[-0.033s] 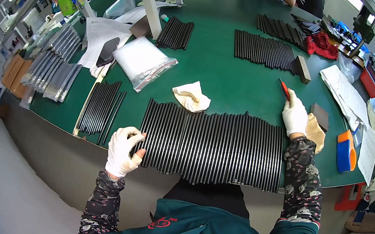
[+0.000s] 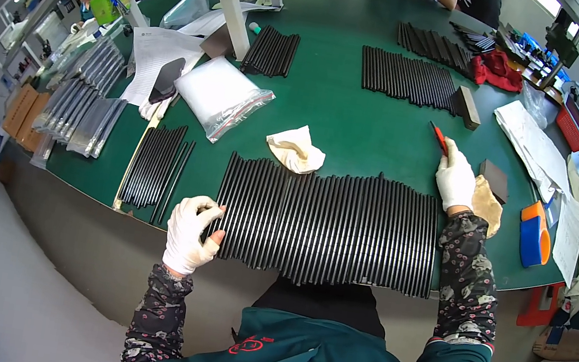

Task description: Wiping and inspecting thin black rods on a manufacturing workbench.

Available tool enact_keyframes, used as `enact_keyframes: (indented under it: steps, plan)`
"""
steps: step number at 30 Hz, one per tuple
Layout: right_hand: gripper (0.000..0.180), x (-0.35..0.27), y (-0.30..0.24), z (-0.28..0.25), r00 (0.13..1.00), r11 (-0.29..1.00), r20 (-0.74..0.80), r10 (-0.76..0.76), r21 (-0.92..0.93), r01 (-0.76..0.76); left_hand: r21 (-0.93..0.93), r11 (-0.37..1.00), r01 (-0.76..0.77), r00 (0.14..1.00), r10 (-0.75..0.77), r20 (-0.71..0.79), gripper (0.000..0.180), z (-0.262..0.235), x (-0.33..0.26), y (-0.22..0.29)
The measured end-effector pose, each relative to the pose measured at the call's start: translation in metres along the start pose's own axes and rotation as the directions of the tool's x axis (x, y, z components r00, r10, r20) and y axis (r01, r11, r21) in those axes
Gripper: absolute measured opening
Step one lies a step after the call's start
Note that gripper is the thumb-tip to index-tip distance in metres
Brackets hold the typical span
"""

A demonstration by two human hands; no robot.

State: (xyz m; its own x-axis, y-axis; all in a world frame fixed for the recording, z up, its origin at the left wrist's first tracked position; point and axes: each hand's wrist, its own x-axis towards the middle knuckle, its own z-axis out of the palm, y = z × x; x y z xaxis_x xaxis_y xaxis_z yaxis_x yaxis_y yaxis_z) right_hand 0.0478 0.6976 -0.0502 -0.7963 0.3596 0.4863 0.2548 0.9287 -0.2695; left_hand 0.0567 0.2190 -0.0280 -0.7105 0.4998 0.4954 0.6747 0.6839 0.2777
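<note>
A wide row of black rods lies side by side along the table's near edge. At its left end is my left hand in a white glove with bare thumb and index tips. The thumb and fingers are spread apart, their tips touching the outermost rods. My right hand, also gloved, rests on the table past the row's right end. It is closed round a slim red pen-like tool with a dark tip pointing away; the tool's exact kind is unclear. A crumpled white cloth touches the row's far edge.
Left are a smaller rod bundle, a clear zip bag and a phone. Further rods lie across the green table. Right are a dark block, a tan cloth and an orange-and-blue tape roll.
</note>
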Motion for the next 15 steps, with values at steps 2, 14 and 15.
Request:
enact_keyframes:
  steps: [2,14,15]
  plan:
    - [0.034,0.0004,-0.0037,-0.0019,1.000,1.000,0.008,0.021,0.005,-0.021,-0.004,1.000,-0.005,1.000,0.005,-0.016,0.034,-0.0016,-0.0019,-0.0001]
    - [0.034,-0.0001,-0.0033,-0.0021,0.999,0.999,0.000,0.044,0.023,-0.044,0.021,1.000,-0.022,0.999,0.023,-0.025,0.034,-0.0038,-0.0011,0.0012]
    - [0.034,-0.0003,-0.0050,-0.0026,0.999,0.998,0.000,0.049,0.034,-0.049,0.026,1.000,-0.018,1.000,0.019,-0.023,0.034,-0.0049,-0.0016,0.0014]
